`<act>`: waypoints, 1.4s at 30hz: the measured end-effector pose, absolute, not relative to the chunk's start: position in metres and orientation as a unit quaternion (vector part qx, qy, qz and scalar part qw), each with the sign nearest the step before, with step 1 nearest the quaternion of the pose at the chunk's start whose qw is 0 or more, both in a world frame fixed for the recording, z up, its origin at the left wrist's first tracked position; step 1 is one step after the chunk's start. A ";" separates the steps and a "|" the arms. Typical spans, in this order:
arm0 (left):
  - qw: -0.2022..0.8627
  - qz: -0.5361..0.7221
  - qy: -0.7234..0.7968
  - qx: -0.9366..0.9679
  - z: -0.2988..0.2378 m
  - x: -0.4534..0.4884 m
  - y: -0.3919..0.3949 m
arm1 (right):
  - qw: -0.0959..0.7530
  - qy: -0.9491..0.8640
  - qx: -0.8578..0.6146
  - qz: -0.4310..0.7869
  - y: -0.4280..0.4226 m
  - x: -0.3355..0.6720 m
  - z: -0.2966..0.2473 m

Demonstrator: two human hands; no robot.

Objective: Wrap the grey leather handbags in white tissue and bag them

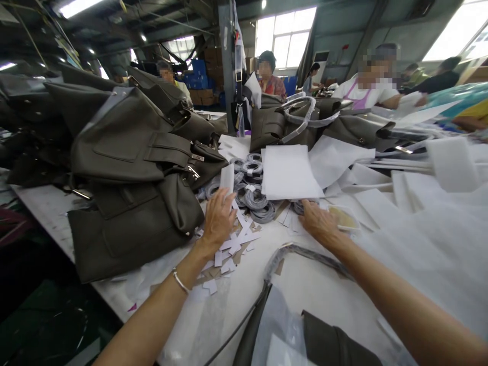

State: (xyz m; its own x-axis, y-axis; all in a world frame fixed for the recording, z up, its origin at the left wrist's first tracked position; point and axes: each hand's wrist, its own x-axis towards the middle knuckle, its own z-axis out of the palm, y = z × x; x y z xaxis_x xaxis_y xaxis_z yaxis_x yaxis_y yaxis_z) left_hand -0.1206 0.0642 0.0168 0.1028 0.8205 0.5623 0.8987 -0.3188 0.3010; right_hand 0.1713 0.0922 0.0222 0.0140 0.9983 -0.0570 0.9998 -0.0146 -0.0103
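Note:
My left hand is over the table with its fingers apart, at the lower end of a narrow white foam strip. White paper scraps lie just below it. My right hand reaches to the front edge of a stack of square white foam sheets. Its fingertips are beside a grey coil partly hidden under the sheets, and its fingers look parted. Between the hands sits a pile of grey coiled cords. Close to me lies a dark olive bag with a plastic-wrapped handle.
Dark olive bags are heaped on the left, reaching the table edge. More bags stand at the back beside a post. Loose white foam sheets cover the right. Several people, one a co-worker, are beyond the table.

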 end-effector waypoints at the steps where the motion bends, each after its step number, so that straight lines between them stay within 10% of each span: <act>1: 0.036 -0.331 -0.571 -0.751 0.017 -0.115 0.060 | 0.026 0.703 0.710 -0.018 0.094 0.170 0.023; 13: -0.240 -0.199 -0.441 -0.841 0.012 -0.045 0.019 | 0.083 0.747 0.659 0.023 0.022 0.179 0.101; 42: -0.171 -0.131 -0.432 -0.876 -0.001 -0.008 0.004 | 0.064 0.817 0.572 0.014 -0.016 0.156 0.031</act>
State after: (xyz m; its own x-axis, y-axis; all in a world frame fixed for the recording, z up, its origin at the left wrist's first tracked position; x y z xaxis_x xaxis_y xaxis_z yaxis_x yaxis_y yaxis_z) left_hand -0.0084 0.0044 -0.0014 0.5929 0.8010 0.0828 0.7114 -0.5691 0.4124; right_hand 0.1565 -0.0163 0.0308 -0.3368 0.9373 -0.0894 0.9338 0.3447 0.0962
